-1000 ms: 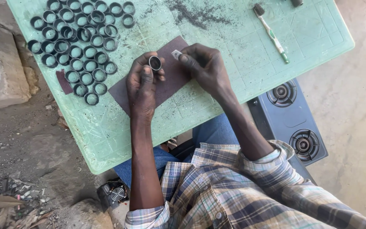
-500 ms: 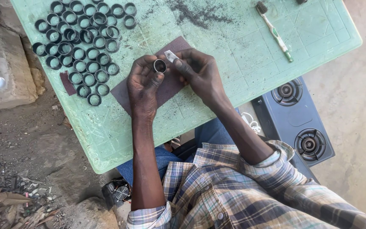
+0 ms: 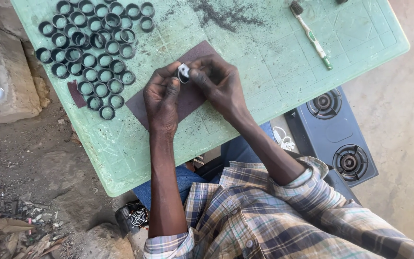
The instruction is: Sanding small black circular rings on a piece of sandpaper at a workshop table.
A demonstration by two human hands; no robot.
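Left hand: the left hand (image 3: pixel 163 98) is raised just above the desk, its grip closed with thumb and fingertips pinching one small black ring (image 3: pixel 183 73) from the left side.
Right hand: the right hand (image 3: pixel 219 81) meets it from the right; its grip is closed too, thumb and forefinger pressed on the same ring, so both hands touch it at once.
Ring in hand: small, black outside with a pale inner face showing; it sits between the two sets of fingertips, over the middle of the desk, above the sandpaper.
Sandpaper: a dark brown sheet of sandpaper (image 3: pixel 195 98) lies flat beneath the hands, running toward the near edge of the desk.
Desk: a pale green plastic desk (image 3: pixel 283 72), scuffed, with dark dust scattered near its far edge.
Ring pile: a cluster of black rings (image 3: pixel 92 52) fills the far left corner, well apart from the hands; a small dark strip (image 3: pixel 76 93) lies at the pile's left side.
Brush: a toothbrush (image 3: pixel 312 36) with white and green handle lies toward the far right corner.
Beside the desk: a two-burner stove (image 3: pixel 334 136) stands on the ground at the right edge.
Clothing: a plaid shirt (image 3: pixel 264 216) with rolled sleeves.
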